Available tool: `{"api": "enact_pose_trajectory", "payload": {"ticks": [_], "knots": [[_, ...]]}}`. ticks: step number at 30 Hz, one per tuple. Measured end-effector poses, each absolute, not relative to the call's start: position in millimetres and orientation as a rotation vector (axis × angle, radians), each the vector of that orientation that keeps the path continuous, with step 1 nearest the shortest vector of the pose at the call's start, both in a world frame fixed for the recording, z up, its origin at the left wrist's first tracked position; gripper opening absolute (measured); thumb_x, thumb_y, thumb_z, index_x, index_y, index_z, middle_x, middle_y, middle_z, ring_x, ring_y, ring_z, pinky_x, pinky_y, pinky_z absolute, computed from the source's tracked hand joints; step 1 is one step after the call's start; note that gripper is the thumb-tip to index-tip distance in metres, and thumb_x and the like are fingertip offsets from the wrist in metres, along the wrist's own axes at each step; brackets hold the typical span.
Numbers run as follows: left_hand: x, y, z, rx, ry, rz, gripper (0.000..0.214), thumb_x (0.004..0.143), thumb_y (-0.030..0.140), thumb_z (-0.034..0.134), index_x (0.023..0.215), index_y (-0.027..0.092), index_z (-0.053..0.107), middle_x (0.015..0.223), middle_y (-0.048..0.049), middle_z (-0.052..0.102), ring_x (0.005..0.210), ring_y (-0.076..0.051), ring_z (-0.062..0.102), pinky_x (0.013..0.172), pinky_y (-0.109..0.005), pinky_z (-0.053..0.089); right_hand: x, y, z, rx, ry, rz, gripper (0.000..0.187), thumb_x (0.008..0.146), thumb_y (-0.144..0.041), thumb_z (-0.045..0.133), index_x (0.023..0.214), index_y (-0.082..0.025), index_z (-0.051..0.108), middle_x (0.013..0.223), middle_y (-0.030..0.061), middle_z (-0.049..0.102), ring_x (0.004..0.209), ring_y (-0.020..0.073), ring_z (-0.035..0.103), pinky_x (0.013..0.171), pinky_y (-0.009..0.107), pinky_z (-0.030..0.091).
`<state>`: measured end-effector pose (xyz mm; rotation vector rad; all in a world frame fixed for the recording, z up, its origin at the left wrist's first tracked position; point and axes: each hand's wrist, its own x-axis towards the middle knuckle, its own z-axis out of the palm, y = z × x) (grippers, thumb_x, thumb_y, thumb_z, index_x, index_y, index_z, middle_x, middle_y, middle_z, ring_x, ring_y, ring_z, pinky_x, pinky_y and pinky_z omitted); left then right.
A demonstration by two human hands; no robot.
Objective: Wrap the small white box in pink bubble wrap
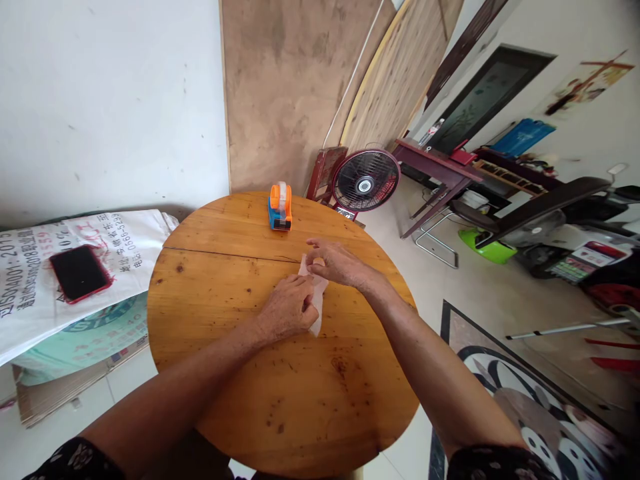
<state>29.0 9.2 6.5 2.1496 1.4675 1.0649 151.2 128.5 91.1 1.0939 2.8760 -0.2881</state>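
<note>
A small piece of thin white paper (317,313), narrow and creased, lies on the round wooden table (230,373). My left hand (287,310) rests over its left side with the fingers curled down, pressing the paper against the wood. At the paper's far end is my right hand (335,261), its thumb and forefinger bent round the paper's edge. My hands hide part of the paper. Farther back stands an orange and blue tape dispenser (281,208) with a roll of clear tape, apart from both hands.
Left of the table, a phone (81,273) lies on a printed white sack (135,243). A fan (366,181) stands just behind the table. To the right are a dark red desk (435,160), a chair (530,207) and a green basin (487,247).
</note>
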Motion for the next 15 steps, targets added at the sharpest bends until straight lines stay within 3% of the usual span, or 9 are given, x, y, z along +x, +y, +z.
{"api": "enact_pose_trajectory", "payload": {"ticks": [4, 8, 15], "knots": [[29, 9, 7, 2.152, 1.467, 1.058, 0.017, 0.067, 0.013, 0.047, 0.069, 0.023, 0.033, 0.079, -0.0034, 0.057, 0.079, -0.02, 0.051, 0.075, -0.035, 0.043, 146, 132, 87, 1.259, 2.816, -0.247, 0.018, 0.083, -0.013, 0.059, 0.085, -0.02, 0.075, 0.107, 0.0096, 0.073, 0.104, 0.0266, 0.065, 0.082, 0.032, 0.044], [30, 7, 7, 2.126, 1.468, 1.068, 0.019, 0.068, 0.013, 0.047, 0.069, 0.024, 0.032, 0.078, -0.0031, 0.056, 0.08, -0.021, 0.051, 0.076, -0.036, 0.044, 149, 142, 77, 1.444, 2.799, -0.282, 0.019, 0.08, -0.013, 0.056, 0.084, -0.018, 0.075, 0.082, 0.0066, 0.073, 0.077, 0.0209, 0.064, 0.064, 0.027, 0.039], [33, 1, -1, 1.949, 1.5, 1.247, 0.015, 0.075, 0.012, 0.05, 0.069, 0.023, 0.04, 0.099, -0.0089, 0.062, 0.107, -0.025, 0.056, 0.093, -0.041, 0.047, 163, 152, 57, 1.623, 2.843, -0.543, 0.014, 0.074, -0.015, 0.056, 0.071, -0.016, 0.069, 0.066, 0.0003, 0.064, 0.062, 0.0131, 0.054, 0.058, 0.023, 0.036]]}}
